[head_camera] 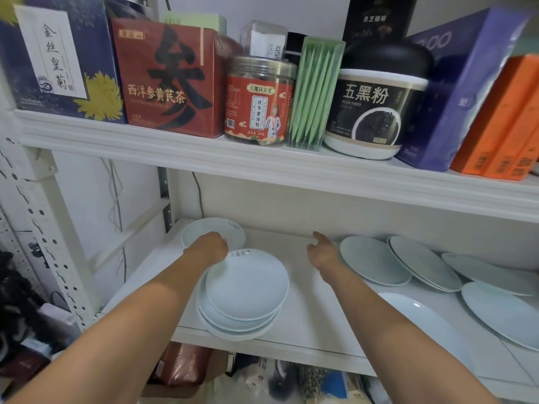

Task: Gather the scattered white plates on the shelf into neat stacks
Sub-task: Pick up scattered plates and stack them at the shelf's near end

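Note:
A stack of white plates (245,298) sits at the front left of the white shelf (309,325), overhanging its edge a little. Behind it lies a single white plate (230,230) near the back left corner. My left hand (211,246) rests on that back plate with fingers curled over its rim. My right hand (322,252) hovers over bare shelf in the middle, fingers apart, holding nothing. To its right lie several loose plates: one (372,259), an overlapping pair (423,262), a farther one (484,272), a large one (501,313) and a front one (420,319).
The upper shelf board (262,158) hangs close above, loaded with tea boxes (166,80), a jar (258,103), a black tub (376,106) and orange boxes (501,121). A perforated metal upright (43,228) stands at the left. Bags lie below the shelf.

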